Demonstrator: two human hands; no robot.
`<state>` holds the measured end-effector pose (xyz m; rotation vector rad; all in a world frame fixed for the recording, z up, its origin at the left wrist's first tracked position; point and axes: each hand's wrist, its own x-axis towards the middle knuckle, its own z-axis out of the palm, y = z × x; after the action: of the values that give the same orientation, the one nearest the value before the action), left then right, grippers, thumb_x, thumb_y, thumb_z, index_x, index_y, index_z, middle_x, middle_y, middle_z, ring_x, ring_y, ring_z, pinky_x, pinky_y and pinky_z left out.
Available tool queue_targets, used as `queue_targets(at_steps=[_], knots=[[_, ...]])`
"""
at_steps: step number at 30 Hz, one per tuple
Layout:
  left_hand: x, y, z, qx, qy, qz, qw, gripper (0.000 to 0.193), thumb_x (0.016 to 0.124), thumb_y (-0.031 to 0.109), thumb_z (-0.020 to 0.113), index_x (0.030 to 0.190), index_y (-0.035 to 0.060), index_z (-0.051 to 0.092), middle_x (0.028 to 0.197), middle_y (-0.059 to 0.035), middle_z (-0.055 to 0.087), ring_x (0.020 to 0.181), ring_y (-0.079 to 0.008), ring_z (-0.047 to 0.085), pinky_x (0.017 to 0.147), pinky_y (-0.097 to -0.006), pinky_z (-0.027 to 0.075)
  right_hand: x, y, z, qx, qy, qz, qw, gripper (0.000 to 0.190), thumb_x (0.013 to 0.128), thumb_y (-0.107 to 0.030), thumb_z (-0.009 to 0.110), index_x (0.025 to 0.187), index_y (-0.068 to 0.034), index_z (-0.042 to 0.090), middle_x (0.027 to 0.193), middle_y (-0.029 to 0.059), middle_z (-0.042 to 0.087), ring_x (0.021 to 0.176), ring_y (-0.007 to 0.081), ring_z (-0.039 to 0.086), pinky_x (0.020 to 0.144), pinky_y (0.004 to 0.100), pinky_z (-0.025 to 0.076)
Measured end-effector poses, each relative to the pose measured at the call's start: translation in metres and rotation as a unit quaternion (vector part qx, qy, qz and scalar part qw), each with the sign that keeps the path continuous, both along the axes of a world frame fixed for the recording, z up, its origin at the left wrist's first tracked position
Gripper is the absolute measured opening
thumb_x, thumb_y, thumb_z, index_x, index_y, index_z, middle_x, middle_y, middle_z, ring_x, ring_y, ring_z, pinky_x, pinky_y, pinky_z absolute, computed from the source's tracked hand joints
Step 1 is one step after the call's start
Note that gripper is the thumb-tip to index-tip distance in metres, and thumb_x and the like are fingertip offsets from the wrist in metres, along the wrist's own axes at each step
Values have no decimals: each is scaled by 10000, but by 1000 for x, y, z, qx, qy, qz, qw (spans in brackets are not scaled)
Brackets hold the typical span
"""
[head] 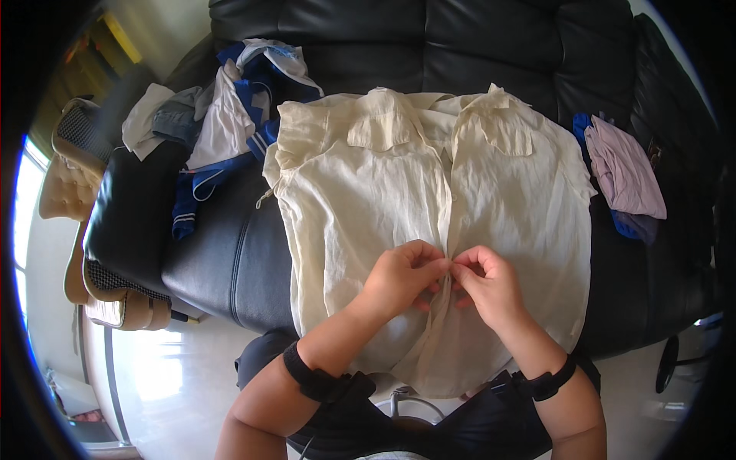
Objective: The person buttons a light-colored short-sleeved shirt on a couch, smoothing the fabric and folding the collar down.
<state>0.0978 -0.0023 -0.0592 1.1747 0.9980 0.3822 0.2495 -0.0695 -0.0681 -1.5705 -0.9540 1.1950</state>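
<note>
A cream button-front shirt (368, 201) lies spread on a black leather sofa, its collar towards the backrest and its hem hanging over the seat's front edge. Two flapped chest pockets show near the top. Along the front opening, at mid-body, my left hand (408, 273) pinches one placket edge between thumb and fingers. My right hand (486, 282) pinches the facing edge, and the fingertips of both hands meet there. Whatever button sits between them is hidden by my fingers. Above the hands the two front edges lie close together, parting towards the collar.
White and blue garments (230, 115) lie heaped on the sofa (213, 253) at the left, beside a grey cloth (178, 118). Folded pink clothing (624, 167) rests on blue items at the right. A tufted beige chair (72, 181) stands far left. Black straps (310, 376) circle both forearms.
</note>
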Motion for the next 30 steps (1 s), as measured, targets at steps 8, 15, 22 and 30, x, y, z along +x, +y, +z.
queue_targets(at_steps=[8, 15, 22, 30], knots=[[1, -2, 0, 24, 15, 21, 999, 179, 895, 147, 605, 1012, 17, 568, 855, -27, 600, 711, -91, 597, 494, -243, 517, 0, 0, -2, 2, -15, -10, 1000, 99, 877, -103, 614, 870, -9, 584, 741, 21, 609, 629, 61, 561, 488, 226, 479], [-1, -1, -1, 18, 23, 18, 999, 197, 899, 147, 596, 1032, 4, 571, 857, -34, 599, 703, -88, 595, 479, -240, 509, -2, -1, -2, 34, -46, -13, 998, 101, 858, -85, 621, 839, 7, 583, 690, 35, 612, 538, 72, 546, 469, 232, 444], [-1, -1, 1, 22, 25, 2, 999, 196, 900, 146, 589, 1039, 8, 576, 864, -26, 594, 717, -88, 593, 485, -240, 510, -1, -1, -4, 46, -66, -10, 997, 95, 855, -77, 621, 841, 8, 582, 684, 40, 612, 523, 74, 542, 467, 235, 430], [-3, 2, -3, -17, -18, -14, 1000, 194, 904, 136, 570, 1050, 8, 559, 878, -34, 598, 743, -104, 605, 513, -253, 525, -1, -1, -3, 42, -68, -7, 997, 90, 853, -71, 621, 840, 8, 581, 694, 43, 617, 538, 78, 553, 470, 239, 438]])
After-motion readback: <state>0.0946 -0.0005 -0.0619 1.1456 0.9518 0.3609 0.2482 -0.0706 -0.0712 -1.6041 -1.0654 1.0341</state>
